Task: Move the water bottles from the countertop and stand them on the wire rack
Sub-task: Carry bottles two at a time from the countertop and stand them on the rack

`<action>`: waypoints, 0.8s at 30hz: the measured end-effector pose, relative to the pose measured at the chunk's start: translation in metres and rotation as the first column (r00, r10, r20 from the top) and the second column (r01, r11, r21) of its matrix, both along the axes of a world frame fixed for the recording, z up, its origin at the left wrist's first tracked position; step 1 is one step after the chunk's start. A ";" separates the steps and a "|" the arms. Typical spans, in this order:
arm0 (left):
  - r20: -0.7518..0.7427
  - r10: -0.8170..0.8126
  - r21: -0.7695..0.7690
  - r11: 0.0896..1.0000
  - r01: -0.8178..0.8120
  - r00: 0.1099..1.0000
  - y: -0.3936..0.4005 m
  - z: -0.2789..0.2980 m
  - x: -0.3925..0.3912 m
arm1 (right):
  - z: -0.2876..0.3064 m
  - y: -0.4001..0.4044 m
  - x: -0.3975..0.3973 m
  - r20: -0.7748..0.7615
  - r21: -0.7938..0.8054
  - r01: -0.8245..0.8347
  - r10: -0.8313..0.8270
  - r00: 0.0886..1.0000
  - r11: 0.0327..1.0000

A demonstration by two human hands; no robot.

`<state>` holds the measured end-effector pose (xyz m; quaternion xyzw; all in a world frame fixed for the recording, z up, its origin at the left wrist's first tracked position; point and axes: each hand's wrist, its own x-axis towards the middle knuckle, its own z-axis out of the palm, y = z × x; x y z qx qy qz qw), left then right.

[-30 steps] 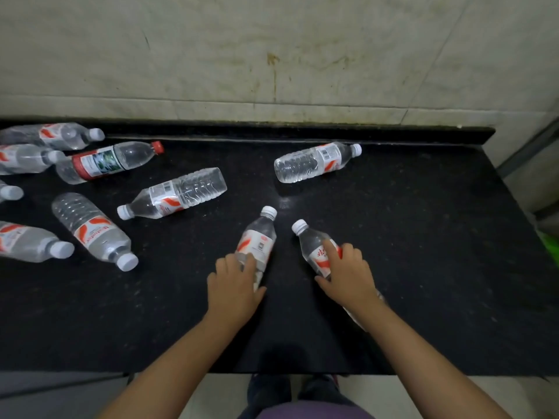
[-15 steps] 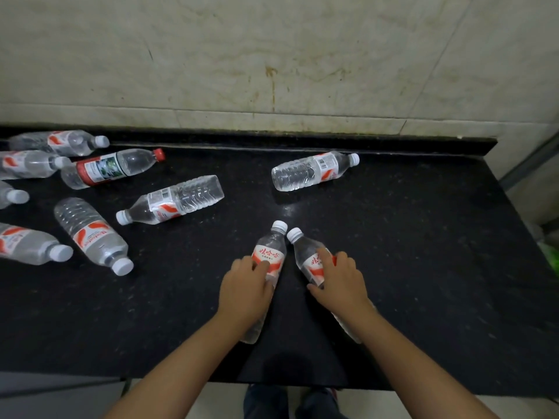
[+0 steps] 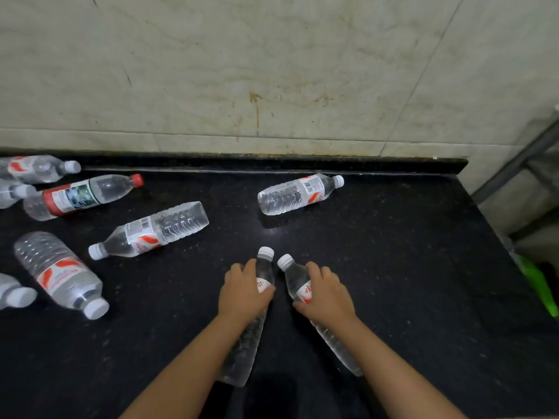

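Note:
My left hand [image 3: 242, 293] grips a clear water bottle [image 3: 248, 343] round its label, cap pointing away from me. My right hand [image 3: 325, 293] grips a second clear bottle [image 3: 295, 278] the same way. Both bottles are tilted, their caps close together near the middle of the black countertop [image 3: 393, 282]. Another white-capped bottle [image 3: 298, 193] lies on its side further back. Several more lie at the left, among them a red-capped one [image 3: 81, 196] and a white-capped one [image 3: 151, 231]. A grey metal rack frame [image 3: 520, 164] shows at the right edge.
A pale stone wall [image 3: 272, 71] backs the counter. Beyond the counter's right edge lies something green [image 3: 538, 285]. The counter's front edge runs just below my forearms.
Both hands have drawn their bottles closer together and lifted them, so the bottles now tilt with their caps nearly touching. The other bottles have not moved.

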<state>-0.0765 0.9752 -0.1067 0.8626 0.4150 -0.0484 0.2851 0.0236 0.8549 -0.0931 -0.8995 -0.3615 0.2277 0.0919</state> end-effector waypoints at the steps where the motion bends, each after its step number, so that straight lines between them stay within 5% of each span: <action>1: 0.005 0.003 -0.036 0.999 -0.003 1.000 0.006 0.002 -0.003 | 0.001 0.000 0.002 -0.014 -0.003 0.009 -0.010 1.000 1.000; 7: -0.039 0.119 -0.061 0.991 -0.121 0.992 0.036 0.004 -0.008 | 0.000 0.017 0.000 -0.004 -0.068 0.022 -0.022 1.000 0.997; 12: 0.021 0.050 0.086 0.995 -0.051 0.999 0.045 0.001 -0.022 | 0.000 0.020 0.006 0.043 -0.084 0.002 0.002 0.999 0.996; 15: -0.111 -0.038 0.171 0.984 0.057 0.993 0.038 0.001 -0.012 | 0.001 0.028 0.002 0.084 -0.162 -0.001 0.015 0.996 0.987; 24: -0.129 0.017 0.141 0.990 0.001 0.992 0.034 0.006 -0.009 | 0.003 0.018 -0.012 0.178 -0.101 0.036 -0.018 0.984 0.994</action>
